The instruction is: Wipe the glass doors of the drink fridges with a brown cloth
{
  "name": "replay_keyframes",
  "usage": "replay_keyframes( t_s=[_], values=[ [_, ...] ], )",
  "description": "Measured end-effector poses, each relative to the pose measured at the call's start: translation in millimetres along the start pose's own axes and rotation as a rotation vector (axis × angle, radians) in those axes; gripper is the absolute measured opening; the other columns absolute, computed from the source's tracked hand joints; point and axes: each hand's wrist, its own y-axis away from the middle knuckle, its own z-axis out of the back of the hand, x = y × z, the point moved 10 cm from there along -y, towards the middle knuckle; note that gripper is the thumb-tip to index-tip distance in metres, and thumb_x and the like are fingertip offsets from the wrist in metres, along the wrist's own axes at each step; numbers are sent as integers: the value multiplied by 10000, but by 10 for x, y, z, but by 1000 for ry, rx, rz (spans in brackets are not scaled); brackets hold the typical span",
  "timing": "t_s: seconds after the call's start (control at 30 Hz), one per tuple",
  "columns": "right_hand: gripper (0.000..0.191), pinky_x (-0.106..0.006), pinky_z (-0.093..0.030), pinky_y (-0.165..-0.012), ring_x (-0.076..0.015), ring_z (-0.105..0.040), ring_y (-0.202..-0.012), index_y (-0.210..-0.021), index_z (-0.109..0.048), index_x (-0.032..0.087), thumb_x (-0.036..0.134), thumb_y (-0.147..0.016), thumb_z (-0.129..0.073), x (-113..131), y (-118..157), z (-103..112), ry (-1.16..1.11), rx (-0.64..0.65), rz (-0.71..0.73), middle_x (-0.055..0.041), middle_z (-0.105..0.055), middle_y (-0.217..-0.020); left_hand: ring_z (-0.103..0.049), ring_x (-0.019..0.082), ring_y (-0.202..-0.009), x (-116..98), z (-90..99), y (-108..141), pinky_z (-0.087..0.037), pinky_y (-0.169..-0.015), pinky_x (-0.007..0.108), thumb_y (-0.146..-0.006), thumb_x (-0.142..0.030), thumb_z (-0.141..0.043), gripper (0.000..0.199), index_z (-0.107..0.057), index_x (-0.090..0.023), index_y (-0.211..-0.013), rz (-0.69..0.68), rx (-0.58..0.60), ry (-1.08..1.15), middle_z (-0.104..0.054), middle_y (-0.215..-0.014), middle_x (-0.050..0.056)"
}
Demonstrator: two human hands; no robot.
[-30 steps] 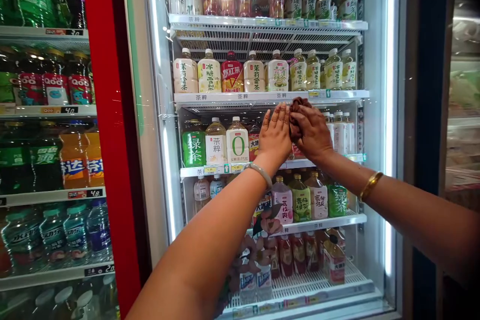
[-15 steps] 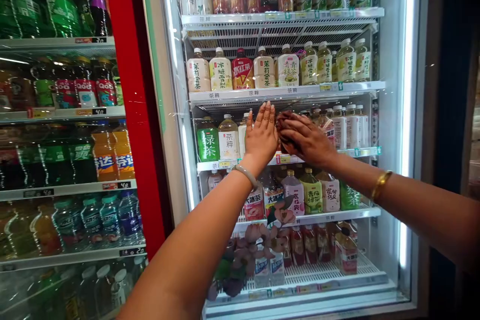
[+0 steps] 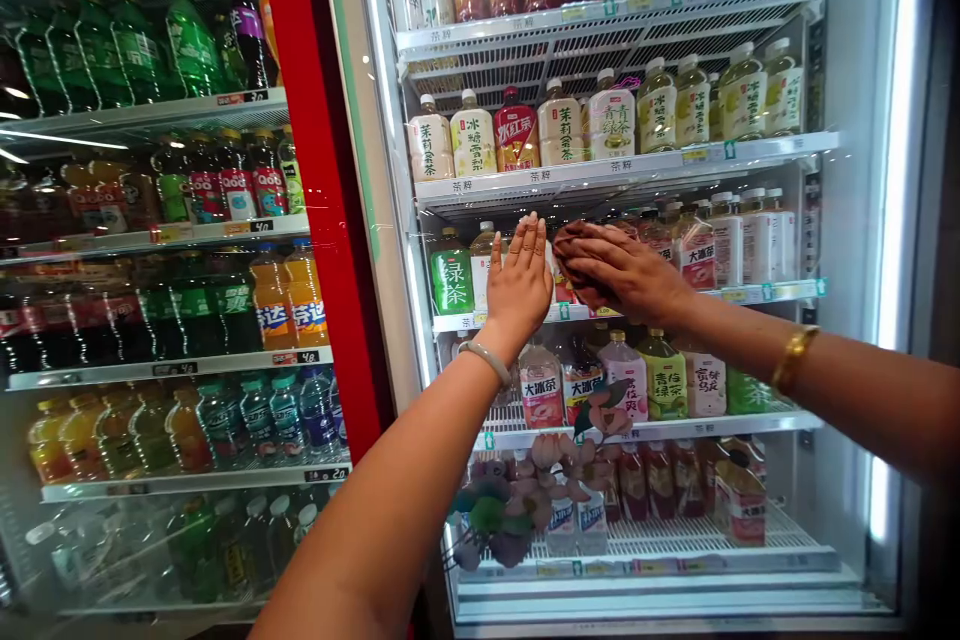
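My left hand (image 3: 520, 280) lies flat against the glass door (image 3: 480, 510) of a lit drinks fridge, fingers stretched upward, holding nothing. A pale bangle is on that wrist. Just to its right, my right hand (image 3: 634, 275) presses a crumpled brown cloth (image 3: 581, 260) to the glass, its fingers laid over it. A gold bracelet circles the right wrist. Behind the hands, inside the fridge, bottles stand on the middle shelf; the hands and cloth hide some of them. A green tea bottle (image 3: 452, 272) shows left of my left hand.
Several fridge shelves hold bottled drinks, such as a red tea bottle (image 3: 517, 130). Pinkish flowers (image 3: 551, 465) appear over the lower part of the door. A red upright panel (image 3: 322, 170) separates this fridge from another drinks display (image 3: 187, 370) on the left.
The view has turned left and tilted slightly. Both hands and the cloth sit a little further left against the bottles behind. My hold on the cloth looks the same.
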Motion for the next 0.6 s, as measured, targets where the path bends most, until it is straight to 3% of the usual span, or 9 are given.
replay_keyframes(
  t_s=[0.07, 0.17, 0.23, 0.33, 0.43, 0.53, 0.6],
  values=[
    [413, -569, -336, -1300, -287, -439, -1518, -1355, -622, 299, 326, -943, -620, -140, 36, 55, 6, 15, -6, -31, -583, -1534, -123, 200, -1655, 153, 38, 72, -76, -1381, 468, -1059, -254, -270, 644, -184, -114, -1681, 8, -4, -2, -181, -1770, 86],
    [528, -635, -331, -1283, -343, -511, -1440, -1380, -611, 279, 286, -857, -683, -451, -275, 183, 81, -146, -267, -73, -580, -1522, -102, 195, -1656, 347, 105, 96, -75, -1381, 454, -1050, -249, -304, 664, -160, -144, -1691, 47, -36, -8, -194, -1771, 82],
    [572, -652, -333, -1276, -372, -470, -1467, -1413, -595, 253, 260, -848, -685, -370, -560, 141, 97, -217, -340, -107, -552, -1544, -108, 206, -1656, 444, 142, 92, -81, -1379, 469, -1044, -241, -318, 674, -154, -143, -1691, 98, -54, -7, -204, -1769, 92],
    [509, -627, -310, -1300, -348, -361, -1556, -1417, -603, 241, 278, -912, -650, 116, -786, -72, 53, -171, -191, -100, -537, -1572, -129, 226, -1655, 530, 186, 138, -104, -1374, 493, -1044, -241, -315, 664, -178, -129, -1684, 152, -62, -12, -230, -1761, 109],
    [432, -549, -317, -1317, -275, -349, -1576, -1406, -612, 266, 301, -976, -595, 500, -588, -216, -16, -44, 52, -48, -536, -1587, -142, 227, -1653, 574, 202, 246, -115, -1373, 487, -1048, -250, -307, 644, -220, -117, -1673, 143, -32, -35, -240, -1757, 112],
    [427, -541, -336, -1305, -273, -394, -1551, -1408, -604, 273, 302, -982, -580, 416, -429, -202, -26, 17, 130, -43, -547, -1576, -142, 210, -1652, 602, 197, 334, -112, -1375, 453, -1050, -250, -305, 635, -241, -111, -1667, 95, 4, -54, -226, -1761, 101],
    [454, -590, -340, -1290, -308, -459, -1498, -1395, -608, 276, 294, -942, -610, 132, -562, -95, 12, -88, -46, -64, -568, -1546, -138, 199, -1652, 619, 195, 351, -115, -1376, 440, -1049, -242, -305, 637, -235, -121, -1671, 75, 9, -59, -224, -1762, 92]
  ],
)
